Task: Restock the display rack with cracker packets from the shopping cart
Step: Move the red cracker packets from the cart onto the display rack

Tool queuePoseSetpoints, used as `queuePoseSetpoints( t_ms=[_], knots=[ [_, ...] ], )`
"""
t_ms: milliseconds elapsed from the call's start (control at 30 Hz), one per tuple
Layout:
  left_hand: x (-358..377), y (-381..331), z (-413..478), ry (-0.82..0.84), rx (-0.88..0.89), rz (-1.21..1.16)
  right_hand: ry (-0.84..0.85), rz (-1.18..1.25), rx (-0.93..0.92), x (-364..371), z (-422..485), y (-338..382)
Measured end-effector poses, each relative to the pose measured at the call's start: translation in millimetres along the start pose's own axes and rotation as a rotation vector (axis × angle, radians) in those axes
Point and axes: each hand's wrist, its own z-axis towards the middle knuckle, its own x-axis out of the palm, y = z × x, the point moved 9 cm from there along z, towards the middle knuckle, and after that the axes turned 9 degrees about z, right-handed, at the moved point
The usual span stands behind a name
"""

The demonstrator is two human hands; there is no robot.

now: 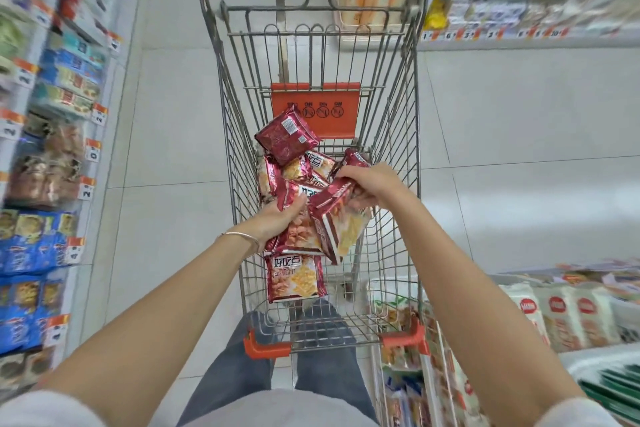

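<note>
A: Where are the packets?

B: In the cart, a wire one with red corners. Red cracker packets lie heaped on its floor, near the middle. One dark red packet rests tilted on top of the heap, just below the cart's orange sign. Another packet lies flat and face up at the near end, apart from both hands.

A: And the hands?

B: Both reach down into the cart. The left hand is curled around a packet at the near side of the heap, thumb on top. There is a thin bangle on that wrist. The right hand grips more packets: one large packet hangs tilted beneath it, held edge-up, and a second packet pokes out above its fingers. How many packets it holds in all is hard to tell.

A: Do the hands touch?

B: No, but they are close; the packets they hold touch each other.

A: What surrounds the cart?

B: A pale tiled floor. A shelf of packaged goods with price tags runs along the left, blurred. More shelves stand at the upper right, and a rack with pale packets sits at the lower right. The person's grey trousers show through the cart's near end.
</note>
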Motion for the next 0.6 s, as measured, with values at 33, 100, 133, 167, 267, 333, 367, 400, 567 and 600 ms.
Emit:
queuePoseSetpoints(
  t_ms=[33, 100, 133, 167, 267, 333, 367, 400, 567, 600],
  knots=[
    [1.3, 3.7, 3.9, -0.006, 0.005, 0.003, -0.015, -0.032, 0.004, 5.6, 3.9, 2.5],
    [-0.2, 22.6, 23.2, 0.005, -0.018, -0.066, -0.032, -0.101, 0.003, 15.4, 10.6, 5.6],
    [0.5, 32.9, 33.6, 0.033, -0.042, -0.098, -0.034, -0.134, -0.001, 19.4, 13.3, 6.5],
    [2.4, 36.5, 34.4, 0.067, -0.064, -0.115, -0.038, -0.161, -0.002, 22.3, 15.5, 6.9],
    [20.1, 2.5, -21.1, 0.185, -0.088, -0.113, -0.051, -0.235, -0.012, 26.5, 18.8, 6.2],
    [32.0, -9.8, -34.7, 0.279, -0.052, -0.155, -0.056, -0.28, -0.025, 29.1, 19.4, 5.8],
    [35.0, -10.4, -37.6, 0.304, -0.053, -0.157, -0.057, -0.299, -0.027, 30.4, 18.0, 5.4],
    [36.5, -9.0, -36.0, 0.316, -0.053, -0.145, -0.049, -0.311, -0.02, 32.0, 18.2, 3.7],
    [31.1, -3.6, -29.0, 0.203, -0.013, -0.22, 0.174, -0.046, 0.061, 47.2, 10.4, -5.6],
    [28.9, -1.1, -27.1, 0.193, 0.001, -0.25, 0.223, 0.021, 0.065, 48.0, 8.5, -7.6]
  ],
)
